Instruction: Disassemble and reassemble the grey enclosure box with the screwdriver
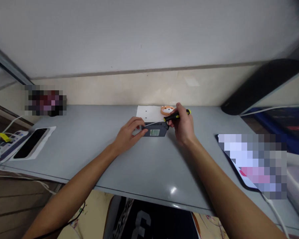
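Observation:
A dark grey vented box with a pale label stands on the grey desk in the middle of the view. My left hand grips its left end between thumb and fingers. In my right hand is a screwdriver with a black and yellow handle, its shaft slanting left across the top of the box. The tip lies by my left fingers, and I cannot tell if it touches a screw. Behind the box lie a white sheet with small dark dots and an orange animal-face item.
A phone on white paper and a power strip with cables are at the left. On the right lies a tablet with a lit screen, partly blurred out. A dark cylinder leans at the back right. The desk's front edge is near my body.

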The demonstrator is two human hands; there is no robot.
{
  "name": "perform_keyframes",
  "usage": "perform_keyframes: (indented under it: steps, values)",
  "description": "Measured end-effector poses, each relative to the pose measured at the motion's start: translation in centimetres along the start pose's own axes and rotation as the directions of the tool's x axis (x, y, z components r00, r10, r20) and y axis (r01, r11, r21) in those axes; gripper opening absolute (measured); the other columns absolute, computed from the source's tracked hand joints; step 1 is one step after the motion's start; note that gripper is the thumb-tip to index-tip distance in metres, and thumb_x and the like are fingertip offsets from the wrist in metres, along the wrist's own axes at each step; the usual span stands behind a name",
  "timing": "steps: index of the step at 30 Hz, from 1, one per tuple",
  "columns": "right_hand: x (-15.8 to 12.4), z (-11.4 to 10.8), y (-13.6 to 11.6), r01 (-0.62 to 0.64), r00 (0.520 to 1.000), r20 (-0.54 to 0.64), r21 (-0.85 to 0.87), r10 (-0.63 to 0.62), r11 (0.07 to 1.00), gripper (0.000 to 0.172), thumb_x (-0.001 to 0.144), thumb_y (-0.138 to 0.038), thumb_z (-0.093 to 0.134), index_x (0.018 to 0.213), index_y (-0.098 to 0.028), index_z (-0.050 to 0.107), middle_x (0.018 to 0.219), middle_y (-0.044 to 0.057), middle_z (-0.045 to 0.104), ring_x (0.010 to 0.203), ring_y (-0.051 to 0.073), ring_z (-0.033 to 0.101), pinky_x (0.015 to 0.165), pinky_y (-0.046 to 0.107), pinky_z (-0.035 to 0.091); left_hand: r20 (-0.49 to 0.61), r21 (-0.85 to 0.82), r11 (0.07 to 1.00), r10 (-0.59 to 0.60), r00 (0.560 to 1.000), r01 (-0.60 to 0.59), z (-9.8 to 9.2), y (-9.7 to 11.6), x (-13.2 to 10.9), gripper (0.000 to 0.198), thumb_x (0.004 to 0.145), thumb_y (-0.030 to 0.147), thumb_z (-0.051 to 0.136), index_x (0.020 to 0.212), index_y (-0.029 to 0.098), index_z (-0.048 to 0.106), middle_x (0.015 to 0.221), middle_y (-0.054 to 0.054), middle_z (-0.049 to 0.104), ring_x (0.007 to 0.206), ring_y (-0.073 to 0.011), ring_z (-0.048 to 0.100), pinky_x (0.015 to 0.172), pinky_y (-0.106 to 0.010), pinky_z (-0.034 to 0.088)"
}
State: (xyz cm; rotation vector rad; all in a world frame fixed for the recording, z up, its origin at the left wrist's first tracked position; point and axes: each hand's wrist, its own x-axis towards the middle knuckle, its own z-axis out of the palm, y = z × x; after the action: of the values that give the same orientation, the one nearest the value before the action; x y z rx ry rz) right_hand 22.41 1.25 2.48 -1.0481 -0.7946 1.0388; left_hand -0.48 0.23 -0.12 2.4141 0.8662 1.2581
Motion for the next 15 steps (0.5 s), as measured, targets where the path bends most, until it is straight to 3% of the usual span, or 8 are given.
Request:
perform_keyframes:
  steps: [7,15]
  values:
    - [-0.06,0.11,-0.10,0.015,1.000,-0.008,0.004,-0.015,1.000,0.045,0.084,-0.061,0.069,0.069,-0.020,0.061,0.051,-0.002,0.056,0.042,0.009,0.051,0.041,0.024,0.033,0.006,-0.045,0.998,-0.050,0.999,0.050,-0.05,0.31,0.04,0.010,0.101,0.027,0.062,0.109,0.023,0.060,0.118,-0.007,0.062,0.094,-0.0122,0.062,0.053,-0.015,0.048]
    - [0.07,0.11,-0.08,0.014,1.000,-0.017,-0.009,-0.014,1.000,0.045,0.085,-0.062,0.069,0.069,-0.021,0.062,0.048,-0.002,0.054,0.041,0.010,0.050,0.040,0.024,0.033,-0.021,-0.048,0.998,-0.046,0.999,0.045,-0.07,0.73,0.37,0.005,0.104,0.024,0.056,0.104,0.022,0.060,0.111,-0.006,0.064,0.092,-0.0131,0.062,0.061,-0.022,0.049]
